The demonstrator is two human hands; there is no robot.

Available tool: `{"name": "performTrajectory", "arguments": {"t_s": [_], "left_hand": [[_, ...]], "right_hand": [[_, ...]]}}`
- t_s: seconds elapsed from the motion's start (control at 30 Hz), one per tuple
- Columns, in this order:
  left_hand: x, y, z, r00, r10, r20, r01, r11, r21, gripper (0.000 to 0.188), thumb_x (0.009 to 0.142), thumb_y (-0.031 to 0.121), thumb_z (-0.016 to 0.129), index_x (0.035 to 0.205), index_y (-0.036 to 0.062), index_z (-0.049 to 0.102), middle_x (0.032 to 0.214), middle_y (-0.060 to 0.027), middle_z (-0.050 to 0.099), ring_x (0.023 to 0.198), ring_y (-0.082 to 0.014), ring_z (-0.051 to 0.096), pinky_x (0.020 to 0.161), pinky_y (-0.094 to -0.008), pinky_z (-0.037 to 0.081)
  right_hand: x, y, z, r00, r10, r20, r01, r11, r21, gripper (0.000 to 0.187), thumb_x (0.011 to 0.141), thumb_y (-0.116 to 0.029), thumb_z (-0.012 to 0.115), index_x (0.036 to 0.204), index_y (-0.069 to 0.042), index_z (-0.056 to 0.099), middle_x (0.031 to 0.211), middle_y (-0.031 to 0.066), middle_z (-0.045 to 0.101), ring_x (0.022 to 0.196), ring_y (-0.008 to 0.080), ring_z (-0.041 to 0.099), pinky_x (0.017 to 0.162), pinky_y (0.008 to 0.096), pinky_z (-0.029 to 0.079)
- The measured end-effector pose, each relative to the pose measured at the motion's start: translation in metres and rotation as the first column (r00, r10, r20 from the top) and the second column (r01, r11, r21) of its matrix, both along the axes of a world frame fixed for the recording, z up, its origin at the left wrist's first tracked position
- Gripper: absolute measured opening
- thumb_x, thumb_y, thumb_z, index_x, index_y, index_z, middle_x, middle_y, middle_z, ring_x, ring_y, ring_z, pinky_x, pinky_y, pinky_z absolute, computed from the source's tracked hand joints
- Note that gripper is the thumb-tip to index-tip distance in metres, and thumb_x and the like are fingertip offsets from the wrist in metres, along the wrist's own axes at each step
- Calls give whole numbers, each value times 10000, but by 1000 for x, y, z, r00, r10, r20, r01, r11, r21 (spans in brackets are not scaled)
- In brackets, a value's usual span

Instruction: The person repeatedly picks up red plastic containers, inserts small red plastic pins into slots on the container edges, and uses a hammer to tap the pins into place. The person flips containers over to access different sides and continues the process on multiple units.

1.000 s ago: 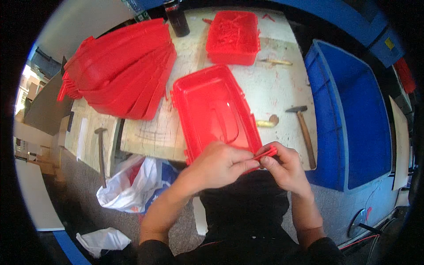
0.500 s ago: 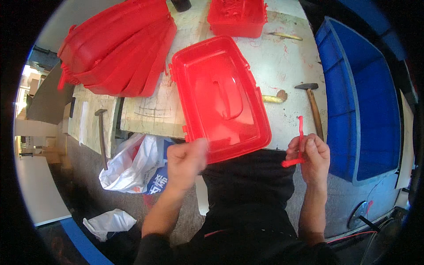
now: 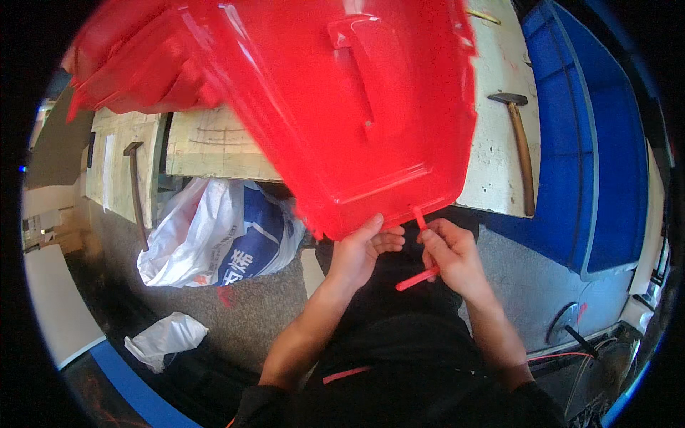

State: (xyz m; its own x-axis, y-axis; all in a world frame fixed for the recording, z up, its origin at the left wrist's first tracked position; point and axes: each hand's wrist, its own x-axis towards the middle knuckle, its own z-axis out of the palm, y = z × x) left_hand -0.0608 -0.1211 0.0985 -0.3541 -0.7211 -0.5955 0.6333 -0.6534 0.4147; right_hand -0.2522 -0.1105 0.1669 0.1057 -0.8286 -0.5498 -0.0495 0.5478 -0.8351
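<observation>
A large red plastic lid [image 3: 357, 107] with a moulded handle fills the upper middle, raised off the workbench [image 3: 492, 143] and tilted toward me. My left hand [image 3: 360, 250] grips its near edge, thumb on top. My right hand [image 3: 449, 253] holds a thin red plastic strip [image 3: 421, 274], bent so one end rises against the lid's lower edge. Both hands are close together above my lap.
A hammer [image 3: 521, 153] lies on the bench at the right, beside a blue crate [image 3: 599, 143]. Stacked red lids [image 3: 135, 64] sit at the upper left. Another hammer [image 3: 135, 189] lies on the left boards. White plastic bags [image 3: 214, 235] rest on the floor.
The red lid has been lifted off the bench and drawn much nearer by my left hand. My right hand has brought the red strip inward to the lid's lower edge.
</observation>
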Motion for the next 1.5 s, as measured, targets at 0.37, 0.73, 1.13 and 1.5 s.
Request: {"name": "performTrajectory", "arguments": {"t_s": [0.37, 0.73, 1.13, 1.5], "left_hand": [[6, -7, -23, 991, 15, 136, 14, 978, -209, 293, 951, 181, 633, 1179, 1, 595, 965, -171, 711, 787, -265, 711, 682, -368, 594], [1, -17, -36, 980, -35, 195, 84, 965, -248, 279, 951, 179, 634, 1166, 3, 610, 953, -159, 712, 782, -257, 701, 672, -354, 575], [-7, -24, -41, 974, 72, 214, -22, 974, -226, 240, 946, 179, 643, 1139, 38, 619, 921, -126, 713, 770, -228, 691, 666, -354, 563], [-16, -20, -38, 975, 103, 195, -59, 974, -220, 235, 940, 195, 652, 1126, 57, 610, 847, -91, 684, 741, -213, 657, 667, -337, 535]], "right_hand": [[18, 2, -31, 988, -71, -136, 56, 992, -111, 219, 994, -156, 559, 937, 40, 638, 607, 62, 612, 468, 118, 574, 448, 280, 440], [15, 1, -32, 995, -97, -4, 96, 993, -68, 273, 1014, -173, 524, 850, 33, 597, 578, 60, 569, 426, 121, 524, 416, 264, 397], [22, 4, -50, 977, -212, 8, 212, 971, -115, 280, 1012, -184, 535, 856, 37, 608, 576, 59, 571, 433, 121, 534, 425, 272, 421], [18, -2, -48, 982, -181, -57, 168, 970, -175, 271, 1009, -168, 534, 863, 48, 609, 581, 64, 579, 439, 114, 536, 422, 271, 416]]}}
